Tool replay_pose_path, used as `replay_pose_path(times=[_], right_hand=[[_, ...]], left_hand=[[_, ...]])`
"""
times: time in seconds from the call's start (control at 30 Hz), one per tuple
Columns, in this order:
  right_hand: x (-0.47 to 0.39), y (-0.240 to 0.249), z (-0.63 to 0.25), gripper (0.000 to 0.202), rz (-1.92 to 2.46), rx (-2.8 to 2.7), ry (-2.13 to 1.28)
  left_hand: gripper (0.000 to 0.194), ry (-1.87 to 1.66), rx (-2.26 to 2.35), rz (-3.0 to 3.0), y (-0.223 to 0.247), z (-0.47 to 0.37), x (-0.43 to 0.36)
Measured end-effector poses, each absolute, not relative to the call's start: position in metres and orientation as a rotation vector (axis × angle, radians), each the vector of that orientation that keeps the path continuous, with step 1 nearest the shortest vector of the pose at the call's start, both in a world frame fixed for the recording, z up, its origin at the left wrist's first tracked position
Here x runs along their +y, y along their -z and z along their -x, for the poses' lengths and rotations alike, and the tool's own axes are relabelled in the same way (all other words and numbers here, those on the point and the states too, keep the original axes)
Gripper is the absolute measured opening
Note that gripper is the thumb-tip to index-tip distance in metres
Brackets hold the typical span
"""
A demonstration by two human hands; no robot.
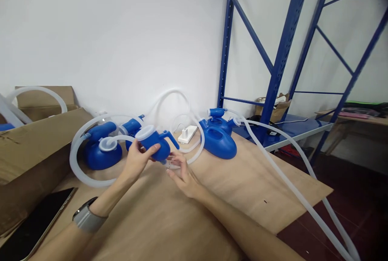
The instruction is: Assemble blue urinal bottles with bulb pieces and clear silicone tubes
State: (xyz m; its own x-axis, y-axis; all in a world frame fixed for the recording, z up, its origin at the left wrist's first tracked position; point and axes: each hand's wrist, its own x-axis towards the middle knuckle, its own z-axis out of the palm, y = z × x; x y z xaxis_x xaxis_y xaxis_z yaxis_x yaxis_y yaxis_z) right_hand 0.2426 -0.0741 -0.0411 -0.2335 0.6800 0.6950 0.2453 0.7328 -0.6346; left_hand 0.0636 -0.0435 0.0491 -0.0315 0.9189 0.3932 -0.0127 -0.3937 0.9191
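Forearms [248,220] cut off | left hand [138,158] holding blue cup [160,148] | right hand [185,178] at tube [197,156], grip unclear | tablet [34,226] cropped

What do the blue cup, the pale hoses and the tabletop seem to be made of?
The blue cup: probably hard plastic, smooth and evenly coloured with a soft sheen. The pale hoses: plastic or silicone, perhaps; they look translucent and bend in loops. The tabletop: apparently wooden board, tan and fairly matte.

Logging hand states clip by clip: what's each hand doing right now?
Left hand: closed, holding the blue cup.
Right hand: fingers curled by the cup's lower end; whether it grips anything cannot be told.
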Motion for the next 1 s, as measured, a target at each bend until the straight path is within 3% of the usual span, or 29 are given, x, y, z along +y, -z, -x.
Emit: replay_pose_path(times=[0.17, 0.3, 0.37, 0.6, 0.77, 0.87, 1.0], right_hand=[[-0.072, 0.04, -0.243, 0.026, 0.925, -1.753, -0.376], [-0.068, 0.04, -0.246, 0.021, 0.996, -1.825, -0.336], [-0.068, 0.038, -0.247, 0.027, 0.995, -1.893, -0.28], [-0.077, 0.026, -0.25, 0.027, 1.232, -2.179, -0.122], [-0.08, 0.028, -0.243, 0.022, 1.398, -2.118, -0.41], [-0.081, 0.029, -0.241, 0.031, 1.34, -2.032, -0.613], [-0.079, 0.027, -0.244, 0.041, 1.29, -2.094, -0.62]], left_hand=[[0.069, -1.432, 0.949, -1.421, -0.055, -0.059, -0.044], [0.098, -1.326, 0.987, -1.558, -0.067, -0.049, -0.046], [0.101, -1.252, 1.01, -1.664, -0.077, -0.04, -0.046], [0.055, -1.005, 0.989, -2.119, -0.081, -0.019, -0.043], [0.042, -0.907, 1.033, -2.299, -0.075, -0.032, -0.05], [0.034, -0.954, 1.017, -2.28, -0.074, -0.04, -0.055], [0.033, -1.09, 1.059, -2.278, -0.068, -0.044, -0.054]])
